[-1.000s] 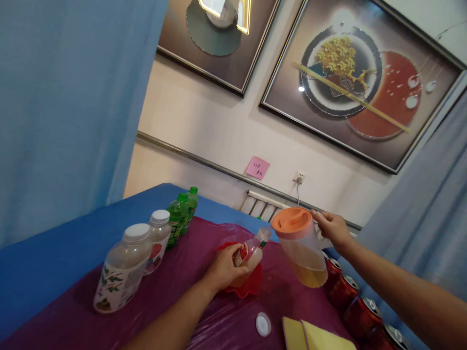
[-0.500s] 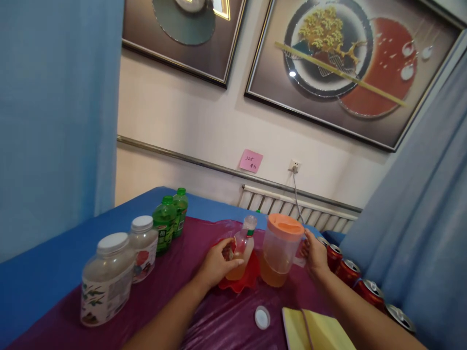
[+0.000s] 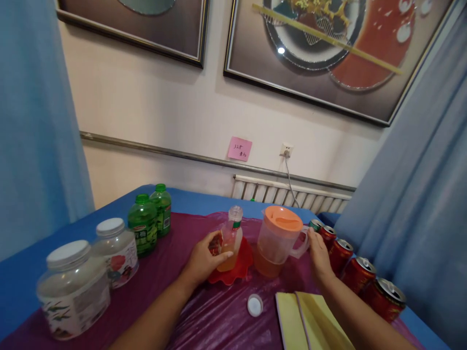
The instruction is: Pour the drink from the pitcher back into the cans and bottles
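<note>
My left hand (image 3: pixel 201 261) is wrapped round a clear bottle (image 3: pixel 230 245) with amber liquid in its lower part and an uncapped mouth. A red scalloped plate (image 3: pixel 245 259) lies under the bottle. Just right of it stands a clear plastic pitcher (image 3: pixel 274 241) with an orange lid (image 3: pixel 283 217) and some of the same-coloured liquid at the bottom. Beside the pitcher's handle is my right hand (image 3: pixel 319 250), its fingers stretched out and not round the handle. A white cap (image 3: pixel 255 305) lies on the purple cover (image 3: pixel 215 311) in front of the plate.
Two white-lidded jars (image 3: pixel 75 287) and two green bottles (image 3: pixel 143 224) line the left side. Several drink cans (image 3: pixel 359 272) stand in a row on the right, close to my right arm. A yellow notebook (image 3: pixel 308 321) lies at the front. A radiator (image 3: pixel 270 193) is behind the table.
My right hand has let go of the pitcher's handle and opened beside it. The left hand keeps its hold on the bottle. The view has tilted down and shifted.
</note>
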### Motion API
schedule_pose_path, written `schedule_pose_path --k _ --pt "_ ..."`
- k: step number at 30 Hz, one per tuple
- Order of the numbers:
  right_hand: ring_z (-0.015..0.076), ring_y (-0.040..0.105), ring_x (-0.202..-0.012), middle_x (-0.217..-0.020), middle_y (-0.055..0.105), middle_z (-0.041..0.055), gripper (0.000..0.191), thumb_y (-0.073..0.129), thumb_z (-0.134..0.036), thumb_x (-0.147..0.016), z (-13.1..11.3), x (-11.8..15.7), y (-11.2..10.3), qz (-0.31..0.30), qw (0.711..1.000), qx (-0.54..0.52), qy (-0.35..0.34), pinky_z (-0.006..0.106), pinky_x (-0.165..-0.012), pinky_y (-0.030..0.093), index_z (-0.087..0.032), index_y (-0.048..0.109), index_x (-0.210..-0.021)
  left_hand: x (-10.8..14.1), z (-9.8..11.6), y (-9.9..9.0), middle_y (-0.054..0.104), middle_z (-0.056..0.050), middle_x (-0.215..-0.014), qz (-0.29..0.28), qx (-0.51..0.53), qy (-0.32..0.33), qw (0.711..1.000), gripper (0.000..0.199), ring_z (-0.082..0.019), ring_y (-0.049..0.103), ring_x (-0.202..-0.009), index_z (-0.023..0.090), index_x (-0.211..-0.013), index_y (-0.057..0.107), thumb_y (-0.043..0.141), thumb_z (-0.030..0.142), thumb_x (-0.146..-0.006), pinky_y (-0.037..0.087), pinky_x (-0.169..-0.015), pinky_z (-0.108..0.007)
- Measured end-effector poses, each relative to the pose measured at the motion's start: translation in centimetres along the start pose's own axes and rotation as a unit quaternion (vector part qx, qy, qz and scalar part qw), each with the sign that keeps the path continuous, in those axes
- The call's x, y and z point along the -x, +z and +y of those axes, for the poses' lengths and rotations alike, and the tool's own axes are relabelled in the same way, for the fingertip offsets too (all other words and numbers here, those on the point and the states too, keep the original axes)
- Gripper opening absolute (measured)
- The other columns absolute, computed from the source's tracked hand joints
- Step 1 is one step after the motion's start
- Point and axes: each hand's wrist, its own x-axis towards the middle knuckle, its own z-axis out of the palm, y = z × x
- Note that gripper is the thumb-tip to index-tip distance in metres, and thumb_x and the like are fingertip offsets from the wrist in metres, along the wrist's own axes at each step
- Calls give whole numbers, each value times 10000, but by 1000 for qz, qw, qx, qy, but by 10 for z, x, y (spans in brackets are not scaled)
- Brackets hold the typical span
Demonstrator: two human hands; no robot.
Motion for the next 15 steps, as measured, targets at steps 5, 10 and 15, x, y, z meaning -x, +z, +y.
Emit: schedule_pose_path --k 5,10,15 --pt "228 614 -806 -881 652 49 241 562 -473 -894 3 65 -17 -25 991 84 -99 320 -720 510 -241 585 -954 -1 -1 0 754 -121 -1095 13 8 -3 1000 640 -296 713 -1014 162 -1143 634 830 376 -573 580 -882 -432" --pt "261 612 -1060 -1157 669 89 286 627 -249 -824 -3 130 14 -397 874 211 -184 367 -937 480 -256 671 -1106 0 -1 0 747 -126 -1110 19 -13 1 1000 669 -298 707 -1015 153 -1161 627 833 399 -574 573 -888 -435" --pt "283 550 -1185 -1312 617 95 546 706 -228 -738 -9 133 43 -496 790 326 -154 366 -1044 410 -236 638 -1280 0 0 -3 749 -112 -1080 31 -29 10 999 670 -284 710 -983 151 -1168 625 823 402 -579 580 -857 -410"
